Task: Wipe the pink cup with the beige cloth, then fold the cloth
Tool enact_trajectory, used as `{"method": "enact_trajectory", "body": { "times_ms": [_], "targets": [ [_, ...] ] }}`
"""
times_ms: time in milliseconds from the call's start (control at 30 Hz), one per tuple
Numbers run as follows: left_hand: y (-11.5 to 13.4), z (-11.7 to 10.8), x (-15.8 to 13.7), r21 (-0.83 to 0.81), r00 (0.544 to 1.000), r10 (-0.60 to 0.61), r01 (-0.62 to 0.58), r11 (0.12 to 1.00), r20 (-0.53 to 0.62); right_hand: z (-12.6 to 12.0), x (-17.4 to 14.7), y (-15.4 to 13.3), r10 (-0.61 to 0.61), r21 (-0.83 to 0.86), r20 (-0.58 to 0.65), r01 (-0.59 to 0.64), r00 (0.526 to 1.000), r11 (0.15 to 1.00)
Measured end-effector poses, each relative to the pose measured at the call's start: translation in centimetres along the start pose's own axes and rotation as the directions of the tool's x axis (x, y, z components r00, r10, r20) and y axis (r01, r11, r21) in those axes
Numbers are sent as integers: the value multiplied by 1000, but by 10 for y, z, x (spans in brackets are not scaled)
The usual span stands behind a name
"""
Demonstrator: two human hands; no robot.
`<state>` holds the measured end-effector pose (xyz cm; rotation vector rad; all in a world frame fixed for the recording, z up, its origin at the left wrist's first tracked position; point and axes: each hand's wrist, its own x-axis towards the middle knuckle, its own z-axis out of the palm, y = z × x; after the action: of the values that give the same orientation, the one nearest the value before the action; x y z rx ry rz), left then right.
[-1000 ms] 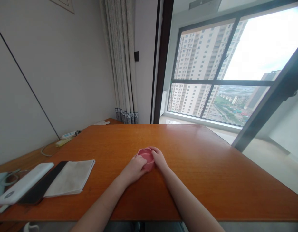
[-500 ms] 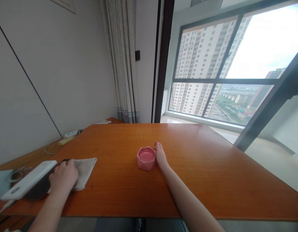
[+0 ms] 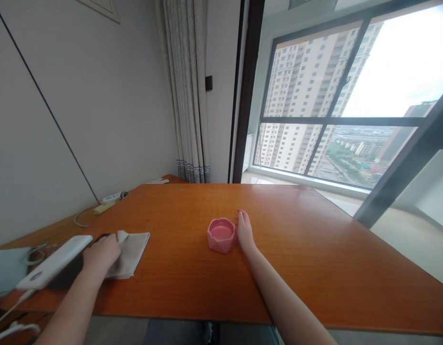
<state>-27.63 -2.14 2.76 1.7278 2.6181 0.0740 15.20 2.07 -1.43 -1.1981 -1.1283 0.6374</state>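
On the wooden table sits a pink faceted ashtray [image 3: 221,235] with an open top, upright. Beside its right side is my right hand [image 3: 245,233], fingers stretched forward and not wrapped around it; whether the hand touches the ashtray is hard to tell. At the left, my left hand [image 3: 103,253] is closed on a folded beige-grey cloth [image 3: 130,258], and a corner of it bunches up at the fingers. The fingertips are partly hidden.
Left of the cloth lie a white power bank-like device [image 3: 56,262] with a cable and a dark flat object [image 3: 68,273]. A power strip [image 3: 113,197] rests by the wall. Beyond the table [image 3: 296,268] are a curtain [image 3: 187,96] and a large window.
My left hand has gathered up a fold of the cloth that lay flat before. A narrow gap now shows between my right hand and the ashtray. The view has shifted slightly.
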Motion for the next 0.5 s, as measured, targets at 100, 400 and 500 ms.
{"method": "enact_trajectory", "body": {
  "times_ms": [100,400,500],
  "targets": [
    [54,-28,-19,-145,985,160,-167,975,-60,-2,-3,-19,8,17,-60,-7,998,1000],
    [237,-98,-80,-853,794,524,-475,219,-308,-12,-8,-66,-5,429,373,-168,928,887],
    [262,-76,-83,-904,801,507,-417,90,-319,-25,-8,-76,143,403,514,-386,846,830]
  ]
}}
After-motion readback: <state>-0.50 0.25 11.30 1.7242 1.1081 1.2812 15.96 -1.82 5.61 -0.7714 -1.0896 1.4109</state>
